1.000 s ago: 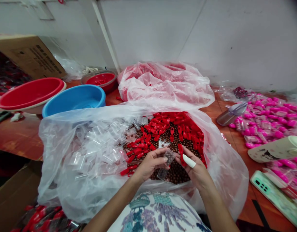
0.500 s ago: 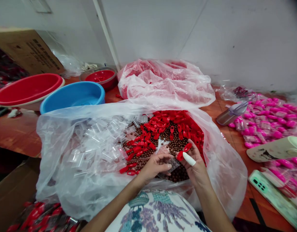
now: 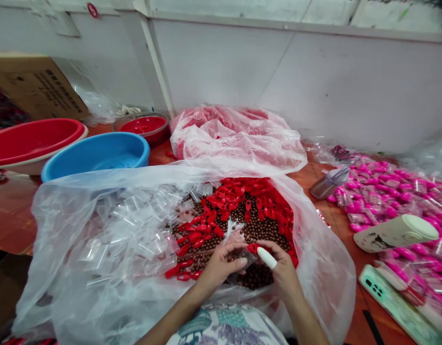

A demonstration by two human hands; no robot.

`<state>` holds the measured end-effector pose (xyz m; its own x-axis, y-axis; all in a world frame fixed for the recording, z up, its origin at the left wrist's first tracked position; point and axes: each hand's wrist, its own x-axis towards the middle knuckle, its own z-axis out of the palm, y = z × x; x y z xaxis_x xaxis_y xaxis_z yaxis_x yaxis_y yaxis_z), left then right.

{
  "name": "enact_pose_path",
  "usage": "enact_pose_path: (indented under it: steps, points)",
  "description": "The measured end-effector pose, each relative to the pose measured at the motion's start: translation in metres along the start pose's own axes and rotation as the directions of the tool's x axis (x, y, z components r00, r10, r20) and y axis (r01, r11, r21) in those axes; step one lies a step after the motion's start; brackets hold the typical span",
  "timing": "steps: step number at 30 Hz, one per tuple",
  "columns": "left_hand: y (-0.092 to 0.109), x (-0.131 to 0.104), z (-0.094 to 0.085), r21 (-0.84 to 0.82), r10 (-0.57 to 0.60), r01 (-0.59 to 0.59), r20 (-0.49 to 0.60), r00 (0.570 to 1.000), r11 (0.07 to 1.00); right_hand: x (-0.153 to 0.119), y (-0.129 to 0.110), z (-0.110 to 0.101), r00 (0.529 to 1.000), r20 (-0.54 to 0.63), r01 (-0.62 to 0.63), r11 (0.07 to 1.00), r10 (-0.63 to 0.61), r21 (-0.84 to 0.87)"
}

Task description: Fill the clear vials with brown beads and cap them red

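Note:
My left hand (image 3: 221, 264) pinches a small clear plastic case (image 3: 247, 260) between thumb and fingers. In my right hand (image 3: 284, 272), a red plastic cap (image 3: 253, 247) is held at the mouth of that case; whether it is seated cannot be made out. A white finger cot (image 3: 267, 258) covers my right thumb. Both hands are over a spread of brown beads (image 3: 259, 230). Loose red caps (image 3: 203, 227) lie on and behind the beads, and a heap of clear cases (image 3: 134, 225) is to the left, all on a translucent plastic sheet (image 3: 323, 268).
A blue basin (image 3: 98, 155) and a red basin (image 3: 34, 141) stand at the back left. Behind the sheet sits a bag of red pieces (image 3: 235, 136). On the right are pink-capped pieces (image 3: 389, 187), a grey bottle (image 3: 329, 183), a cream tumbler (image 3: 393, 234) and a phone (image 3: 397, 297).
My right hand has brought the red cap left against the clear case, closing the gap between my hands. The view has tilted up, showing more wall.

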<state>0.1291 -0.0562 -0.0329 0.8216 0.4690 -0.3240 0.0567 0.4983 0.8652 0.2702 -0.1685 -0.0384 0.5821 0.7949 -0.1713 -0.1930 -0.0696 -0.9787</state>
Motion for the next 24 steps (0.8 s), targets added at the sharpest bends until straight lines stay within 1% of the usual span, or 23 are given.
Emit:
enact_pose_path:
  steps: [3, 5, 6, 9, 11, 15, 18, 21, 24]
  points:
    - [-0.002, 0.001, -0.001, 0.022, 0.027, -0.026, -0.021, 0.999, 0.999, -0.001, -0.004, -0.004, 0.990, 0.046, 0.141, 0.965, -0.134, -0.221]
    - [-0.004, 0.002, -0.002, 0.040, 0.042, -0.040, -0.037, 0.998, 0.998, -0.003, -0.007, -0.005, 0.978, 0.086, 0.207, 0.924, -0.189, -0.321]
    - [-0.005, 0.002, -0.002, 0.055, 0.048, -0.046, -0.043, 0.998, 0.997, -0.004, -0.008, -0.005, 0.968, 0.124, 0.247, 0.897, -0.217, -0.367]
    - [-0.003, 0.004, -0.003, 0.116, 0.077, -0.070, -0.059, 0.995, 0.991, -0.007, -0.006, -0.006, 0.908, 0.260, 0.417, 0.761, -0.327, -0.497]
    - [-0.001, 0.003, -0.002, 0.164, 0.098, -0.085, -0.075, 0.992, 0.983, -0.009, -0.003, -0.006, 0.866, 0.312, 0.499, 0.661, -0.389, -0.561]
    - [0.005, 0.001, -0.001, 0.222, 0.114, -0.088, -0.109, 0.987, 0.971, -0.011, 0.009, -0.003, 0.814, 0.365, 0.570, 0.503, -0.451, -0.649]
    - [0.006, -0.001, 0.000, 0.243, 0.143, -0.109, -0.127, 0.981, 0.964, -0.011, 0.021, 0.003, 0.779, 0.349, 0.586, 0.408, -0.520, -0.701]
    - [0.006, -0.002, 0.001, 0.220, 0.158, -0.132, -0.105, 0.982, 0.967, -0.011, 0.026, 0.009, 0.749, 0.338, 0.595, 0.353, -0.570, -0.722]
    - [0.004, 0.000, 0.004, 0.126, 0.109, -0.095, -0.115, 0.987, 0.987, -0.011, 0.022, 0.013, 0.737, 0.371, 0.612, 0.325, -0.564, -0.721]
